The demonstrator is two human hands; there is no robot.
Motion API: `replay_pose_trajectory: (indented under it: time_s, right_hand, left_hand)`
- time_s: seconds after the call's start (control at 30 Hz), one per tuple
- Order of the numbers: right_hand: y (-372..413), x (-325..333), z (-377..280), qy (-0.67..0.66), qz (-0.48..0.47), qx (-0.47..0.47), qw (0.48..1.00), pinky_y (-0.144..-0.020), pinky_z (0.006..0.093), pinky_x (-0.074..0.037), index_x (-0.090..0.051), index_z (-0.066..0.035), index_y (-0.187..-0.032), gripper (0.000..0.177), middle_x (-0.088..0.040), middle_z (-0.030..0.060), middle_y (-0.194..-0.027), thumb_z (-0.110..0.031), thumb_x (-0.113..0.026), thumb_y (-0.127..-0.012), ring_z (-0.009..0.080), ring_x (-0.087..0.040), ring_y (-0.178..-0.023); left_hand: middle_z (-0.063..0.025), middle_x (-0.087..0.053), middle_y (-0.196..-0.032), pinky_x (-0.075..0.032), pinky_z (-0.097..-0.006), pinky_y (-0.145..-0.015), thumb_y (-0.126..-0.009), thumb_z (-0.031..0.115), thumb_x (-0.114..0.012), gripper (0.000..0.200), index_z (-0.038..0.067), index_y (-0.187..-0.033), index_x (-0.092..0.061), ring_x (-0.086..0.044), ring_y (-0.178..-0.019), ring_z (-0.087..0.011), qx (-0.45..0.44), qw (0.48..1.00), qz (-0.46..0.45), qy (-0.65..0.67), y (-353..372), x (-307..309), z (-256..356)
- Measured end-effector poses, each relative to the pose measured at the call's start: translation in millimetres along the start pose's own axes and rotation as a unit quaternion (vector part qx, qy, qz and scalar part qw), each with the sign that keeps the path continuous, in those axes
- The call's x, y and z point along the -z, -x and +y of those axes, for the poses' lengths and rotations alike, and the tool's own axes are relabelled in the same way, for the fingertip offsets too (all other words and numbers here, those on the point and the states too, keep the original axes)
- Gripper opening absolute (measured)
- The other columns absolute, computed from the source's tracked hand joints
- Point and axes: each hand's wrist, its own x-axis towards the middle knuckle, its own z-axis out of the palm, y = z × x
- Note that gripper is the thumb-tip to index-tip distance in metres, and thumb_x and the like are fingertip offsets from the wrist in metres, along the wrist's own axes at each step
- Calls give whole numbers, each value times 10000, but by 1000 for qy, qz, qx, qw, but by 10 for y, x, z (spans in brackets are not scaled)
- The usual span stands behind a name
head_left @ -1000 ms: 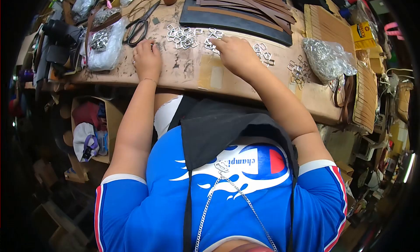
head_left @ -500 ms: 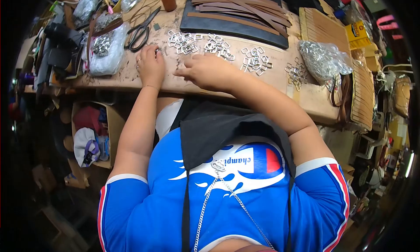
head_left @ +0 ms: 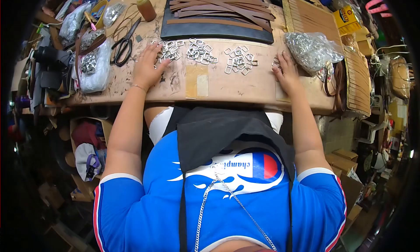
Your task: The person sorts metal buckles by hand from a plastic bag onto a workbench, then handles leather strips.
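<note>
The left hand (head_left: 149, 68) is spread wide beside hard, rounded-rectangular metal loops (head_left: 173, 51). The right hand (head_left: 287, 74) has been moved from mid-table to the rightmost pile (head_left: 275, 62); any grip cannot be told. Between them, shiny silver loops are heaped in two piles on the scuffed table (head_left: 245, 88). Brown strips (head_left: 223, 7) are stacked beyond.

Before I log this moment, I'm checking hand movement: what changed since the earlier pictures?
The right hand moved right, to the rightmost pile of rectangular metal rings; the left hand shifted right, to the edge of the leftmost pile. Scissors and brown strips stayed put.
</note>
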Motion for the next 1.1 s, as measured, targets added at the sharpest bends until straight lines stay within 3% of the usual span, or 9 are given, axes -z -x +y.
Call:
replay_pose_trajectory:
  time_s: [0.1, 0.27, 0.47, 0.63, 0.73, 0.83, 0.97, 1.03, 1.1]
  right_hand:
    - [10, -135, -54, -36, 77, -50, 995, -1214, 530, -235, -416, -162, -1546, 706, -391, 103, -1599, -521, -591, -964, 323, -316, -1498]
    - [-41, -195, -215, -16, 64, -78, 995, -1214, 541, -233, -428, -164, -1539, 700, -388, 118, -1601, -525, -589, -961, 337, -317, -1496]
    - [-67, -119, -1098, -46, -11, 62, 997, -1241, 516, -196, -433, -153, -1538, 701, -385, 117, -1609, -532, -576, -967, 321, -284, -1522]
    - [-224, -151, -1551, -127, -8, 137, 982, -1249, 505, -192, -420, -144, -1545, 681, -377, 134, -1611, -478, -597, -979, 335, -282, -1521]
    - [-376, -102, -1677, -144, 31, 135, 980, -1243, 507, -198, -448, -135, -1526, 671, -392, 137, -1601, -473, -614, -970, 342, -292, -1515]
    - [-484, -195, -1751, -173, 65, 138, 973, -1228, 534, -221, -519, -114, -1469, 652, -453, 143, -1555, -526, -592, -969, 362, -338, -1486]
    - [-504, -204, -1808, -145, 18, 178, 973, -1215, 538, -250, -586, -105, -1408, 586, -532, 142, -1482, -486, -616, -964, 373, -393, -1451]
    - [-498, -123, -1725, -200, -4, 142, 969, -1217, 536, -242, -582, -116, -1414, 568, -516, 138, -1499, -458, -628, -963, 369, -370, -1466]
    - [-462, -131, -1534, -162, 15, 143, 976, -1216, 538, -231, -582, -126, -1416, 546, -506, 138, -1505, -431, -631, -966, 362, -355, -1474]
  left_hand:
    - [-108, -526, -1512, -347, -438, -1185, -895, 469, -707, 641, 121, -1418, -573, -443, -1420, -348, 20, 1000, -5, -2, 46, -11, 240]
    - [-92, -535, -1495, -344, -440, -1190, -824, 507, -762, 721, 125, -1407, -575, -440, -1425, -320, -30, 999, -38, -10, 96, -24, 564]
    - [-81, -569, -1440, -344, -445, -1186, -830, 467, -764, 645, 108, -1340, -602, -468, -1399, -318, -113, 993, -27, 16, 44, -217, 847]
    - [-111, -558, -1444, -329, -451, -1193, -859, 422, -754, 625, 103, -1368, -584, -437, -1422, -330, -104, 989, -73, 77, -108, -224, 1109]
    - [-126, -537, -1475, -297, -481, -1194, -899, 474, -695, 637, 97, -1396, -569, -424, -1421, -363, 4, 999, 46, -6, -240, -325, 1040]
    - [-128, -526, -1490, -299, -486, -1192, -913, 501, -663, 638, 99, -1400, -568, -428, -1416, -368, -22, 999, 5, -26, -241, -360, 1018]
    - [-76, -587, -1428, -316, -495, -1159, -905, 573, -643, 616, 128, -1330, -632, -471, -1381, -352, -43, 998, -19, 38, -162, -351, 1014]
    - [-62, -617, -1387, -329, -488, -1148, -926, 557, -625, 558, 138, -1293, -659, -488, -1363, -334, -38, 998, 2, 50, -157, -256, 915]
    - [-66, -628, -1365, -328, -480, -1149, -948, 544, -597, 520, 138, -1264, -675, -507, -1341, -316, -30, 995, 77, 61, -209, 2, 766]
